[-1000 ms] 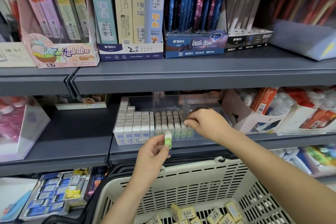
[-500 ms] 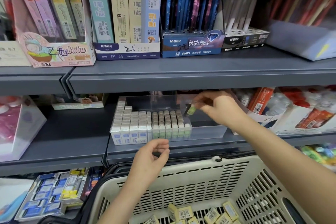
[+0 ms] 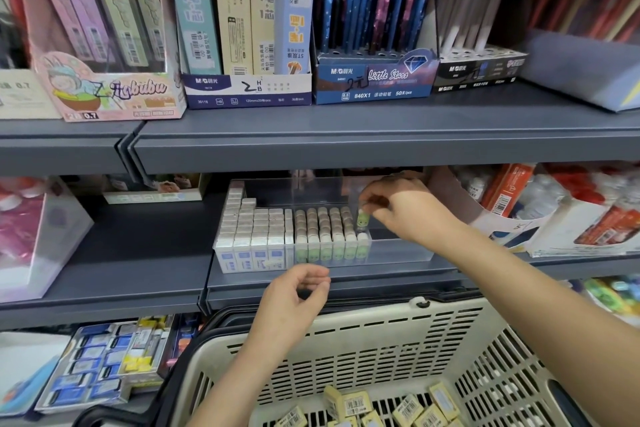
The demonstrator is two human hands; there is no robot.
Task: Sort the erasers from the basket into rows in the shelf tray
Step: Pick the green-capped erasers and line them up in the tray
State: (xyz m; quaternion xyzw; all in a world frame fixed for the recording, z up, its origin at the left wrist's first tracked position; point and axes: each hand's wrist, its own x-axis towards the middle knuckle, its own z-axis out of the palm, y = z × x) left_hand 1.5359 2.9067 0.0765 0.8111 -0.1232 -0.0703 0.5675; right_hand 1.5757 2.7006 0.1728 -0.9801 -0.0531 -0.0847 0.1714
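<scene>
Grey metal shelving [image 3: 346, 135] in a stationery shop fills the view. On its upper shelf, display boxes are lined up: a pink Labubu box [image 3: 110, 90] at the left, a white box of 2B lead refills [image 3: 247, 90] beside it, and a blue Little Stars pen box [image 3: 374, 80] further right. A cream plastic basket [image 3: 346, 340] is seen nearest, below the middle shelf's front edge, with yellow-wrapped erasers [image 3: 356, 406] lying loose on its bottom. A clear tray [image 3: 401, 250] is set at the front of the middle shelf. Its left part is filled with rows of white erasers [image 3: 252, 229], and just to their right green-sleeved erasers [image 3: 323, 229] are stood upright in rows.

The right hand [image 3: 405, 208] is reached into the tray from the right. A green eraser [image 3: 362, 218] is pinched upright between its thumb and fingertips at the right end of the green rows, just behind the single eraser at that row's front. Whether it touches the tray floor cannot be told. The left hand [image 3: 294, 298] is held in front of the middle shelf's edge, above the basket's far rim. Its fingers are loosely curled and nothing is held in them.
</scene>
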